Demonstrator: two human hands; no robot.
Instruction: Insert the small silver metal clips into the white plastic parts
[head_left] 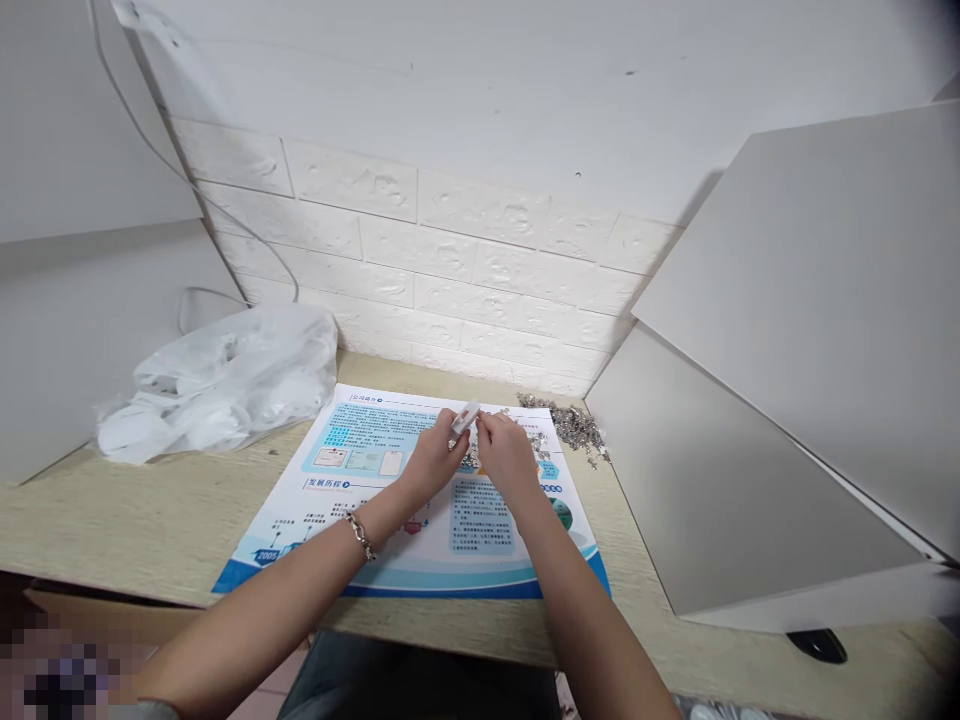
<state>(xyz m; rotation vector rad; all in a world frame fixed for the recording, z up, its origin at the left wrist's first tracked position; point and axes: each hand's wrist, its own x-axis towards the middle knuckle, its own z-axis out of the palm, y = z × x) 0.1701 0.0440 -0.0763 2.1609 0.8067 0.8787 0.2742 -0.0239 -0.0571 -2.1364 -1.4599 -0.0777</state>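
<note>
Plastic packet (466, 416), small, flat & translucent w/ a reddish mark, is up over the middle of the printed sheet, gripped btwn thumb & fingers of the L hand (436, 448). R hand (505, 452) is just beside it, thumb & fingertip drawn together at the packet's edge; can't tell if they pinch the film or a tiny part. L wrist wears a chunky silvery chain bracelet (360, 535).

Under both hands: printed sheet (472, 582), smooth, rectangular, white w/ blue text blocks & a wavy blue band along the near edge. Small loose metal bits (541, 442) lie on it near the R hand, shiny & irregular; more show btwn the hands. Bigger metal pile (570, 425), silvery & jagged-looking, sits at the sheet's far R corner, partly on the tabletop (150, 512), which is pale w/ a fine wood-like grain.

Far L: crumpled plastic bag (232, 380), thin, milky, full of folds, w/ whitish contents too blurred to ID. Behind: wall (420, 240) w/ raised white brick-pattern cladding, rough-faced, plain & smooth above. Flat matte grey-white panels (750, 490) flank both sides; thin pale cable (150, 150) hangs down the L one.
</note>
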